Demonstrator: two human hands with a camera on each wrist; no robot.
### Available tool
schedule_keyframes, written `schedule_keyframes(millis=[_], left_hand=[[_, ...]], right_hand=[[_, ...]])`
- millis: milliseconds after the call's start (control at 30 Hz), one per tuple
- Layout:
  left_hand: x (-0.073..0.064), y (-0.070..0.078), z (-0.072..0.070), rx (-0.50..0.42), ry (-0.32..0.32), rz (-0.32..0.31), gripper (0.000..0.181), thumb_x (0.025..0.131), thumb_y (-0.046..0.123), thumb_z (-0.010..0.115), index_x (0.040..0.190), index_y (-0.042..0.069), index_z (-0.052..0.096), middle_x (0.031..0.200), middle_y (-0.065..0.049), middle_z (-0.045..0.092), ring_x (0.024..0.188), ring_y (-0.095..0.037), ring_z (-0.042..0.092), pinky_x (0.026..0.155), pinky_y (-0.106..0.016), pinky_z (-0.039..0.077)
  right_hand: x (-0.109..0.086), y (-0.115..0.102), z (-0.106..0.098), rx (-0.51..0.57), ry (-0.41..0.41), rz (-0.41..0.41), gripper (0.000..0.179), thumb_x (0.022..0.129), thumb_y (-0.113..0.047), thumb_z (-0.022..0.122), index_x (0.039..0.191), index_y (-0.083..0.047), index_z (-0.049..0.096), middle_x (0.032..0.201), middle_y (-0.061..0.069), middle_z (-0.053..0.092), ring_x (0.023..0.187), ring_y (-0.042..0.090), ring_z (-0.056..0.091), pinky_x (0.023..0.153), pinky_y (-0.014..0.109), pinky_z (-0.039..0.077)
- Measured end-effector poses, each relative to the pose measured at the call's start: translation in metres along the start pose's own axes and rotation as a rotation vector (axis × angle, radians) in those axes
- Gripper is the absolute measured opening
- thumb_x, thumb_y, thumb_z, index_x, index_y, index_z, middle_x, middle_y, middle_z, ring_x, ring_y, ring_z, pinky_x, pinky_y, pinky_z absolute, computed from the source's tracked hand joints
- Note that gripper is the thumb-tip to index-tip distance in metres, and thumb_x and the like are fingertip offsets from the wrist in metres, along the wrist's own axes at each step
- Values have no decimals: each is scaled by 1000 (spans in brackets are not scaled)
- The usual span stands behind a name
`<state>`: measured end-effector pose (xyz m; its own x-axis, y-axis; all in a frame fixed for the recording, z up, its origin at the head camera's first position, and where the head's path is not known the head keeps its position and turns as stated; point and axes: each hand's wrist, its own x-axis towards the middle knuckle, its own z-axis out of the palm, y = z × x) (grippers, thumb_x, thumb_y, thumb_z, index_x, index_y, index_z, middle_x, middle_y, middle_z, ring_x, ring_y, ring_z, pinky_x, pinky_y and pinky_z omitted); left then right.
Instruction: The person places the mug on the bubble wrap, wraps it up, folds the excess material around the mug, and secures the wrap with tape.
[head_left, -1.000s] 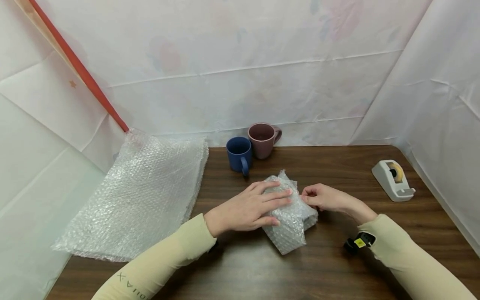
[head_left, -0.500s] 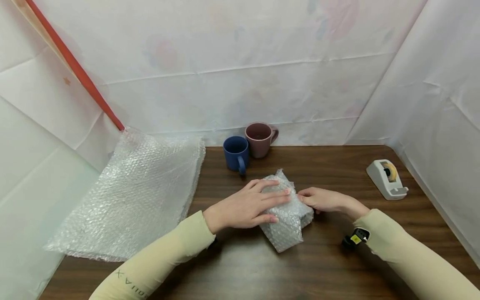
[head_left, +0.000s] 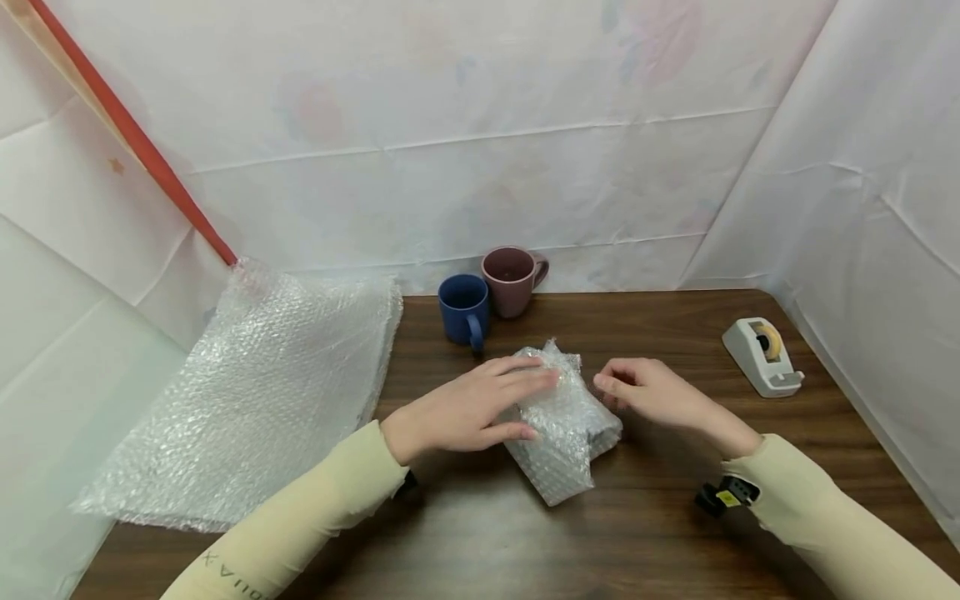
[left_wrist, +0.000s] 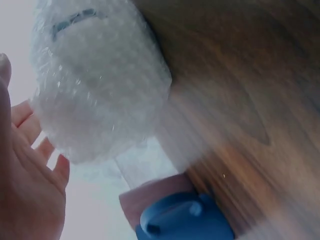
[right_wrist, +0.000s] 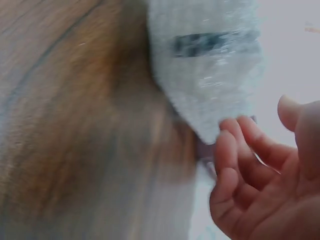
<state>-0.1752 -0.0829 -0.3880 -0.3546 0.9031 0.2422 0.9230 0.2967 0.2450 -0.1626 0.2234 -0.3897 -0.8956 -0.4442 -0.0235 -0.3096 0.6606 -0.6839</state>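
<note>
A bubble-wrap bundle [head_left: 558, 429] sits on the table, its contents hidden under the layers. My left hand [head_left: 472, 404] rests on its left side with fingers outstretched; in the left wrist view the fingers [left_wrist: 32, 127] lie along the wrap [left_wrist: 100, 95]. To the right of the bundle is my right hand [head_left: 652, 393], a small gap away, fingers loosely bent and holding nothing. The right wrist view is blurred, with bent fingers [right_wrist: 245, 150] near the wrapped bundle [right_wrist: 200, 75]. A dark strip shows through the wrap in both wrist views.
Behind the bundle stand a blue mug [head_left: 463, 308] and a mauve mug [head_left: 512, 282], close together. Large bubble-wrap sheets [head_left: 262, 408] cover the table's left side. A white tape dispenser [head_left: 761, 358] stands at the right. White cloth [head_left: 525, 183] hangs behind the wooden table [head_left: 525, 550].
My right hand has let go of the bundle's right edge and drawn off a little to the right. The left hand has slid slightly left on the wrap. The whole view has shifted a bit.
</note>
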Motion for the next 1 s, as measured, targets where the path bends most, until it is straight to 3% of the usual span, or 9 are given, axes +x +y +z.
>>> schedule_keyframes(millis=[133, 233, 333, 433, 533, 667, 800, 1000], left_hand=[[-7, -1, -9, -14, 62, 4, 64, 102, 46, 52, 153, 10, 38, 159, 1, 35, 147, -19, 25, 119, -36, 19], [-15, -4, -18, -1, 102, 1, 62, 103, 44, 51, 152, 8, 40, 158, -1, 36, 145, -21, 29, 118, -37, 21], [-28, -11, -28, 17, 123, -29, 61, 103, 43, 52, 151, 7, 41, 157, -3, 37, 143, -21, 32, 117, -38, 25], [-44, -18, -37, 36, 133, -94, 59, 103, 43, 52, 151, 10, 42, 156, -2, 40, 141, -19, 34, 115, -38, 28], [-60, -25, -42, 50, 132, -174, 57, 103, 44, 52, 150, 13, 44, 153, 0, 44, 137, -17, 37, 112, -38, 32], [-74, -29, -44, 68, 111, -244, 55, 103, 45, 52, 148, 14, 48, 149, 1, 48, 134, -17, 40, 109, -39, 36], [-84, -31, -43, 80, 72, -285, 54, 103, 45, 52, 144, 12, 52, 147, 1, 49, 133, -18, 42, 108, -41, 38], [-98, -36, -43, 72, 10, -398, 54, 102, 48, 52, 140, 10, 55, 146, -4, 51, 134, -22, 42, 107, -45, 39]], right_hand=[[-8, -14, -2, -70, 206, -88, 14, 100, -25, 62, 96, -13, 69, 84, -4, 63, 72, 13, 57, 62, 30, 48], [-14, -30, 4, -161, 340, -246, 4, 96, -17, 67, 97, -13, 70, 91, -7, 63, 81, 10, 57, 68, 32, 50], [-21, -50, 15, -306, 401, -411, 11, 91, -18, 70, 100, -11, 70, 98, -3, 65, 92, 14, 58, 78, 37, 51], [-27, -70, 31, -470, 401, -497, 34, 88, -31, 71, 111, -5, 69, 110, 5, 66, 105, 23, 57, 90, 42, 49], [-31, -85, 47, -624, 379, -470, 61, 86, -46, 70, 124, 1, 64, 124, 15, 63, 118, 33, 54, 99, 48, 45], [-31, -93, 67, -754, 348, -344, 82, 83, -58, 69, 131, 6, 58, 134, 23, 57, 128, 41, 47, 104, 57, 40], [-27, -91, 80, -772, 345, -272, 81, 80, -57, 74, 127, 7, 60, 129, 23, 60, 129, 42, 47, 100, 62, 41], [-25, -84, 90, -818, 411, -285, 66, 79, -42, 79, 121, 6, 62, 126, 24, 61, 128, 41, 49, 85, 63, 51]])
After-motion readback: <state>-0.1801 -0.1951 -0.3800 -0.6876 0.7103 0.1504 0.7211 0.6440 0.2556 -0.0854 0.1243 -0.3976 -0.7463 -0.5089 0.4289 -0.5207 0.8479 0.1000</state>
